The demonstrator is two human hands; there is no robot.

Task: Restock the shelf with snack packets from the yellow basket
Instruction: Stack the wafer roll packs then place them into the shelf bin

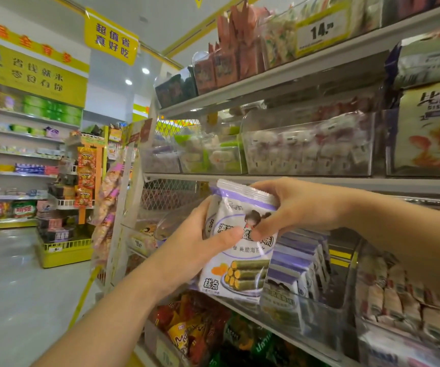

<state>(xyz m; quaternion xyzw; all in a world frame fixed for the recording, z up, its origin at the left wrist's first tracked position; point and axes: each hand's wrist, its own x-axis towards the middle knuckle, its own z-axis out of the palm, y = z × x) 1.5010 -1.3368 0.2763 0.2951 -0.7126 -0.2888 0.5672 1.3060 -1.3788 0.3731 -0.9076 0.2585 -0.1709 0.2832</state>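
I hold a white and purple snack packet [240,263] with seaweed rolls printed on it, upright in front of the middle shelf. My left hand [203,245] grips its left side, thumb across the front. From above, my right hand [285,207] pinches its top right corner. More packets of the same kind [295,263] stand in a clear bin just right of it. The yellow basket is not in view.
The shelf [319,182] above carries clear bins of wrapped sweets [309,149]. Bags of red and orange snacks [192,332] lie on the shelf below. Small wrapped packs [399,295] fill a bin at right. An aisle and a yellow display rack [65,250] lie to the left.
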